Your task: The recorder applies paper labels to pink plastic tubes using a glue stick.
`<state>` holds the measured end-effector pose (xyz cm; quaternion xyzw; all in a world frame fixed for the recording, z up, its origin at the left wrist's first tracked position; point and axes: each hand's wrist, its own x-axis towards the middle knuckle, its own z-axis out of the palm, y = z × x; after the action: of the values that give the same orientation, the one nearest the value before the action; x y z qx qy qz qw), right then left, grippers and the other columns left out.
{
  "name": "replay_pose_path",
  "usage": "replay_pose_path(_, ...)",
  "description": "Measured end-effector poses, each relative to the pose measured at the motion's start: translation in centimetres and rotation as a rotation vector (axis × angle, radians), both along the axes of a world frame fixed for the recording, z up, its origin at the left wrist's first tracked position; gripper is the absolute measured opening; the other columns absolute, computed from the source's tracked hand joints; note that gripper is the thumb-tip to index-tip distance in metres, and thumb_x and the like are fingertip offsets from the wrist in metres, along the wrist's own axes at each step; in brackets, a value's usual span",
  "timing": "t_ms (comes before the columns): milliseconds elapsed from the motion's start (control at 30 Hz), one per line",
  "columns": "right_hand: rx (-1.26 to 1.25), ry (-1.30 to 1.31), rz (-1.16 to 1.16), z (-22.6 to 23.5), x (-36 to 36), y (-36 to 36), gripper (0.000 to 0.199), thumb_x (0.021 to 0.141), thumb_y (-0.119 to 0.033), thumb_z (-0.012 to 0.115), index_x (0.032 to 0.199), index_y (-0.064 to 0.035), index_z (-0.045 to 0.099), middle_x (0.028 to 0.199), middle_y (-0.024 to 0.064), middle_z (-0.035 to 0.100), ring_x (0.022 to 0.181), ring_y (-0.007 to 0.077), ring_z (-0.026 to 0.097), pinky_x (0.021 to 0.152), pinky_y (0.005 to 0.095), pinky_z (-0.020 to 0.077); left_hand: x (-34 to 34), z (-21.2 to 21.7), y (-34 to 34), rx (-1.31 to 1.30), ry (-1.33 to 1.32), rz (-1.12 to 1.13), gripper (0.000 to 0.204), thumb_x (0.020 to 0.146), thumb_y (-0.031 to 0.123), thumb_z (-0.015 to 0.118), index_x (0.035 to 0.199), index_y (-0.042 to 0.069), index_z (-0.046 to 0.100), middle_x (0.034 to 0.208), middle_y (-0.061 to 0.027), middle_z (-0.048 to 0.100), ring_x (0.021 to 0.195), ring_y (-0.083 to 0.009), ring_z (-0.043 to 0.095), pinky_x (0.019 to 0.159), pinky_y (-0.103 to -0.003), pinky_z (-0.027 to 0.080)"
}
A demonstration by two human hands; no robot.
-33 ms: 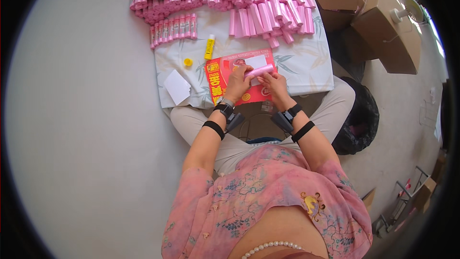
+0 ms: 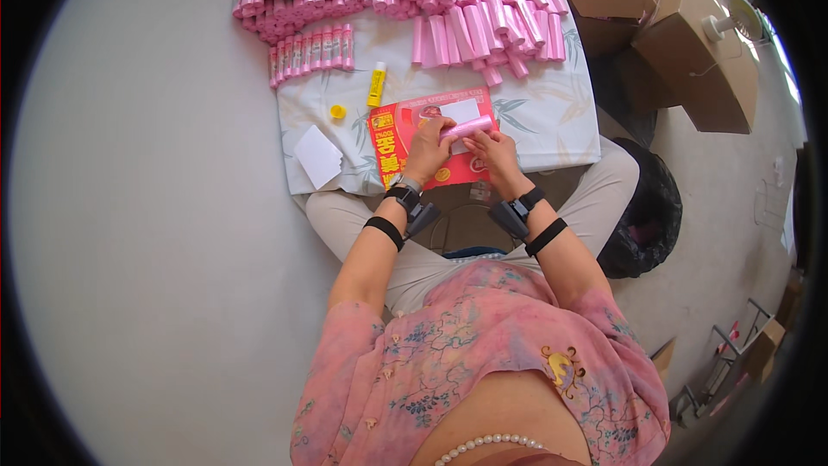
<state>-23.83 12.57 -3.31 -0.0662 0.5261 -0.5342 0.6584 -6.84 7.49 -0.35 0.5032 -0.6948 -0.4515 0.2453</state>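
- The left hand (image 2: 429, 148) and the right hand (image 2: 493, 151) both close around one pink roll (image 2: 467, 129), held lengthwise between them just above a red printed sheet (image 2: 405, 148).
- The roll is a short, slim cylinder of glossy pale-pink material; it looks tightly wound, tilted a little with its right end higher. Whether a label is already around it cannot be told.
- The red sheet lies on a leaf-patterned cloth (image 2: 552, 116) spread on the floor (image 2: 155, 233), close to the person's knees.
- Judging by what lies about, much of the work looks done: a big heap of pink rolls (image 2: 483, 9) covers the far part of the cloth, and a neat row of rolls (image 2: 310, 50) sits at the left.
- How many rolls remain to be handled cannot be told; only the one in the hands looks in progress.
- A yellow glue stick (image 2: 377, 85) lies uncapped beside the red sheet, its yellow cap (image 2: 337, 111) apart to the left; a white paper slip (image 2: 317, 156) lies nearer.
- Cardboard boxes (image 2: 690, 43) and a black bag (image 2: 651, 207) stand to the right.
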Motion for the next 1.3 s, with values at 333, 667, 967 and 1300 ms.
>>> replay_pose_path(333, 0.091, 0.189, 0.098, 0.1, -2.5, 1.5, 0.017, 0.101, -0.009, 0.059, 0.111, 0.0049, 0.06, 0.11, 0.016, 0.069, 0.094, 0.0218, 0.071, 0.079, 0.0296, 0.059, -0.7, 0.2, -0.3, -0.289, -0.071, -0.111, 0.025, 0.081, 0.003, 0.072, 0.105, 0.002, 0.066, 0.102, -0.016, 0.067, 0.102, -0.0367, 0.06, 0.092, -0.045, 0.048)
replay_pose_path(667, -0.601, 1.365, 0.319, 2.0, -4.2, -0.7, 0.032, 0.083, -0.003, 0.072, 0.115, -0.0069, 0.069, 0.112, 0.0118, 0.065, 0.109, 0.0331, 0.059, 0.096, 0.0414, 0.049, -0.4, -0.4, -0.9, -0.361, -0.103, -0.165, 0.026, 0.079, 0.002, 0.072, 0.104, 0.002, 0.065, 0.1, -0.014, 0.067, 0.101, -0.0359, 0.06, 0.092, -0.046, 0.048)
replay_pose_path(967, -0.734, 1.474, 0.601, 1.4, -5.7, -2.1, 0.033, 0.078, -0.003, 0.072, 0.111, -0.0121, 0.072, 0.107, 0.008, 0.066, 0.107, 0.0302, 0.059, 0.094, 0.0408, 0.0509, -0.6, -0.3, -0.4, -0.334, -0.095, -0.112, 0.025, 0.082, 0.004, 0.072, 0.106, 0.003, 0.066, 0.101, -0.0136, 0.068, 0.1, -0.0356, 0.06, 0.091, -0.045, 0.049)
replay_pose_path(1300, -0.782, 1.56, 0.706, 1.9, -6.0, -2.7, 0.027, 0.082, -0.012, 0.073, 0.109, -0.0134, 0.072, 0.106, 0.0044, 0.067, 0.106, 0.0257, 0.06, 0.09, 0.0374, 0.0539, -0.7, -0.3, -0.1, -0.354, -0.129, -0.094, 0.024, 0.083, 0.007, 0.073, 0.106, 0.003, 0.067, 0.104, -0.0138, 0.068, 0.101, -0.0363, 0.06, 0.093, -0.045, 0.049)
